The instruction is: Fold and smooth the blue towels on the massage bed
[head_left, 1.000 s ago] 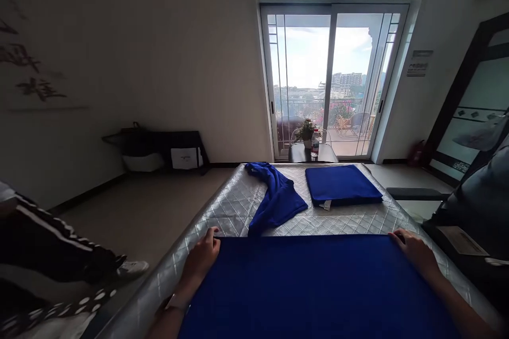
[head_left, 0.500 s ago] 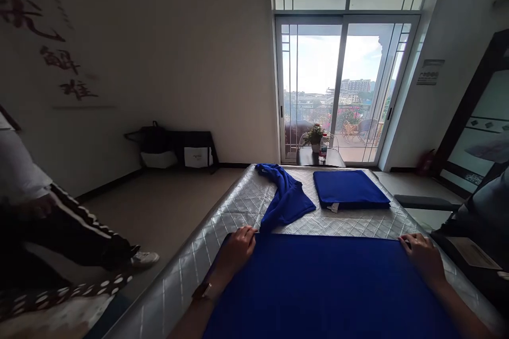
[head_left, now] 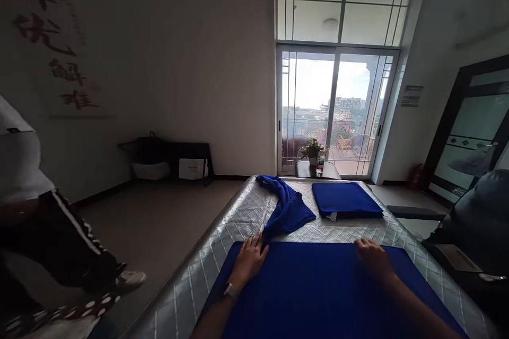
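A wide blue cloth (head_left: pixel 314 291), smooth and flat, lies before me on a silver quilted surface (head_left: pixel 214 249). My left hand (head_left: pixel 249 257) rests on its far left part with the fingers stretched out, the fingertips by the far edge. At that edge, further right, is my right hand (head_left: pixel 373 255), bent at the fingers and slightly smeared; whether it grips the fabric is hidden. Just past my left hand lies a crumpled blue garment (head_left: pixel 287 204). Beyond the cloth, to the right, sits a neatly folded blue fabric piece (head_left: pixel 345 199) with a white tag showing.
A person in a white top (head_left: pixel 18 153) and dark striped trousers stands on the left. Dark furniture (head_left: pixel 477 222) is at the right. Behind the quilted surface, a small table (head_left: pixel 304 170) bears a potted plant (head_left: pixel 313 153) and a bottle (head_left: pixel 320 161), before a sliding glass door (head_left: pixel 308 95).
My right hand has moved left along the cloth's far edge, away from its far right corner. My left hand has flattened and shifted slightly. The camera view has tilted up.
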Available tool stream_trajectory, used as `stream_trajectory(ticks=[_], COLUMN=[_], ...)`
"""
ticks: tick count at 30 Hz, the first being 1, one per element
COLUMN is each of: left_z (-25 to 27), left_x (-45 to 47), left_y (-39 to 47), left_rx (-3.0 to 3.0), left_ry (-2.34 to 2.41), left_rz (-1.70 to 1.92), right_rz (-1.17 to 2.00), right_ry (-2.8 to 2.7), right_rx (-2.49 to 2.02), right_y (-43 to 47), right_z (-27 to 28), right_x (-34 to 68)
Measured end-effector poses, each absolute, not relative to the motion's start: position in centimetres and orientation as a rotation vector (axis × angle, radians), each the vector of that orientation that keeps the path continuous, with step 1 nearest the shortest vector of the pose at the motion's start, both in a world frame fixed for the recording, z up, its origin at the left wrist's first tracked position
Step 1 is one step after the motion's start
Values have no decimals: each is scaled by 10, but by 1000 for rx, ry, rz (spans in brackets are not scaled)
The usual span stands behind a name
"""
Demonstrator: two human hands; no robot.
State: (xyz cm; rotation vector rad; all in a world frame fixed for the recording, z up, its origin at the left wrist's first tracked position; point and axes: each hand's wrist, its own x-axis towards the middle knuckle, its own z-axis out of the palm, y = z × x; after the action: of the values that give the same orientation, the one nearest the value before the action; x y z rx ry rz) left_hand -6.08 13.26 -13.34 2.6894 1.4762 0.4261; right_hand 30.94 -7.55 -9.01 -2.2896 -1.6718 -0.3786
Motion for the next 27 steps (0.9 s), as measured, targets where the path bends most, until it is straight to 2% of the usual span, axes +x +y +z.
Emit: stream_trajectory(ticks=[9, 16, 20, 27], left_z=[-139, -159, -170, -166], left_x=[-62, -65, -67, -81], left_y=[136, 149, 155, 158], left_rx=[2653, 2632, 2619, 2630], left_ry=[1601, 1579, 1579, 1581], left_rz=[392, 540, 603, 498], right_rz=[-74, 334, 367, 411], right_ry=[-2163, -2164, -2058, -1993], right_rx=[-1859, -1930, -2020, -2028], right_y=[62, 144, 176, 196], right_z=[-89, -100, -104, -90], right_x=[175, 133, 124, 116])
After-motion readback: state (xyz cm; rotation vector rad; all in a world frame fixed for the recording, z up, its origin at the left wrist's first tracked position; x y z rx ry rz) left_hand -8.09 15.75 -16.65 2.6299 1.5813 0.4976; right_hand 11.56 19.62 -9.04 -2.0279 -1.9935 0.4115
